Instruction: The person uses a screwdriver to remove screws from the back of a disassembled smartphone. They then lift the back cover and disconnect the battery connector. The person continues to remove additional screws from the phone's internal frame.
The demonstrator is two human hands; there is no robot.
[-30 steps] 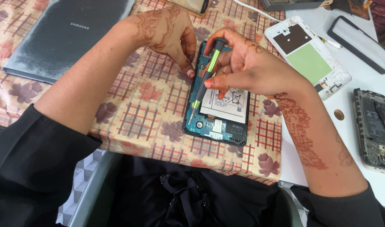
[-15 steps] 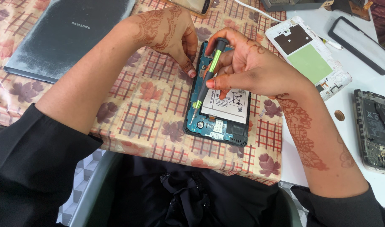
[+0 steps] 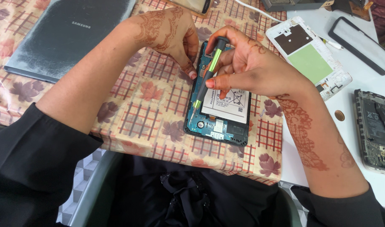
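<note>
An opened phone [image 3: 220, 126] lies face down on the patterned tablecloth, its blue circuit board and white battery [image 3: 229, 105] exposed. My right hand [image 3: 247, 67] grips a green and black screwdriver [image 3: 207, 80], tilted, with its tip at the phone's lower left corner. My left hand [image 3: 171, 35] rests at the phone's upper left edge, fingers pressed against its side. Both hands and forearms carry dark henna patterns. My fingers hide the phone's top part.
A grey tablet [image 3: 70, 35] lies face down at the far left. A white phone back frame with a green patch [image 3: 308, 56], a black phone [image 3: 360, 44] and another opened phone [image 3: 375, 130] lie on the white surface to the right. A small round coin-like disc [image 3: 339, 115] sits nearby.
The screwdriver has shifted slightly, its tip now lower on the phone's left edge. My left hand keeps its place at the phone's top left.
</note>
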